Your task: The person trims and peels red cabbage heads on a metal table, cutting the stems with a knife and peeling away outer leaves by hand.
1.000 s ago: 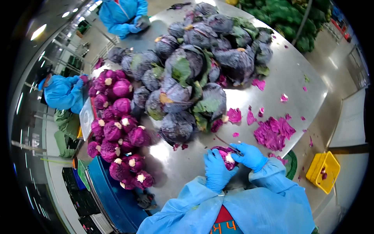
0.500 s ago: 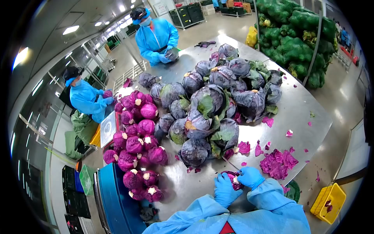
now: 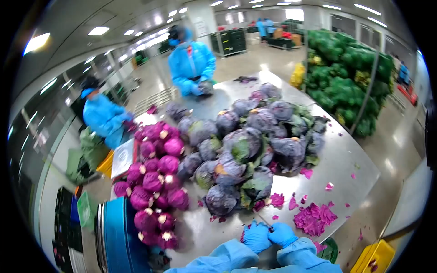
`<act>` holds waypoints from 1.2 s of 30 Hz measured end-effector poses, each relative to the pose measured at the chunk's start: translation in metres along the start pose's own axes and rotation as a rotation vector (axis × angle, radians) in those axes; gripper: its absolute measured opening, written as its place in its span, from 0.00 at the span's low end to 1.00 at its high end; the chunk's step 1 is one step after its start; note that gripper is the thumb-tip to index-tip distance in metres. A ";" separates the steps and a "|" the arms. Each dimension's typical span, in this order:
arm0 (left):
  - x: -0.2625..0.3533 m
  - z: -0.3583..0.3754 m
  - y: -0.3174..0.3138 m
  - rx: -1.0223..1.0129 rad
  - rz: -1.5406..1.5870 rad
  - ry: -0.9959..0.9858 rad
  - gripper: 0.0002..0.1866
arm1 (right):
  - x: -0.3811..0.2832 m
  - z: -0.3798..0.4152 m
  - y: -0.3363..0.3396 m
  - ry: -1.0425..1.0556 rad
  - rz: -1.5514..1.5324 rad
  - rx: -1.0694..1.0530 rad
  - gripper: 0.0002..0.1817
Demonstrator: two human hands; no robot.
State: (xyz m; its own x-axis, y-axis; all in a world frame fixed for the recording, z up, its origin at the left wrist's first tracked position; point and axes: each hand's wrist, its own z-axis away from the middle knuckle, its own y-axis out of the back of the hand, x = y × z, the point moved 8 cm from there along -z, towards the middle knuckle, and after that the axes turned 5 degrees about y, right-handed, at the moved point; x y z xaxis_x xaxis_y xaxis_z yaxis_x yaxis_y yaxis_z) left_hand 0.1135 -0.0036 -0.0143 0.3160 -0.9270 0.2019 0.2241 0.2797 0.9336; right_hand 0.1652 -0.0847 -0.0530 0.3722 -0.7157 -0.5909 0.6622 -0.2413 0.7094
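Note:
Both my hands wear blue gloves and meet at the near edge of the steel table. My left hand and my right hand close around a small red cabbage, which they almost entirely hide. A thin knife blade seems to stick out above my hands toward the pile; which hand grips it I cannot tell. Right beyond my hands lies a heap of untrimmed dark cabbages. Trimmed bright purple cabbages are stacked to my left.
Purple leaf scraps lie to the right of my hands. A blue bin stands at the table's near left, a yellow crate on the floor at right. Two people in blue coats work across the table. Green bagged produce is stacked behind.
The camera has tilted upward, so my hands sit lower in view and more of the hall shows. My hands stay together on the small cabbage.

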 end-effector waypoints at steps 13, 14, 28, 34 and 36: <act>-0.001 0.008 0.010 0.024 0.027 -0.046 0.33 | 0.022 0.000 -0.008 -0.033 -0.325 0.132 0.21; -0.003 0.010 0.009 0.072 0.065 -0.059 0.33 | 0.025 0.001 -0.008 -0.023 -0.364 0.173 0.20; -0.043 0.025 0.003 0.263 0.402 -0.272 0.36 | 0.105 0.061 0.114 -0.111 -0.002 0.790 0.13; -0.069 0.044 0.032 0.490 0.471 -0.008 0.38 | 0.004 -0.009 0.217 0.191 -0.085 0.854 0.16; -0.076 0.046 0.016 0.456 0.574 0.052 0.38 | -0.021 -0.038 0.271 0.209 0.025 0.964 0.17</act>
State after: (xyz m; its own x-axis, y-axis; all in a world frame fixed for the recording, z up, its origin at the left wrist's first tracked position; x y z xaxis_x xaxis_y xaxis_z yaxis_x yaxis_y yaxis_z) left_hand 0.0507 0.0601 -0.0015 0.3145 -0.6494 0.6924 -0.3919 0.5755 0.7178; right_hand 0.3620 -0.1097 0.1375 0.5475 -0.6204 -0.5617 -0.1262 -0.7247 0.6774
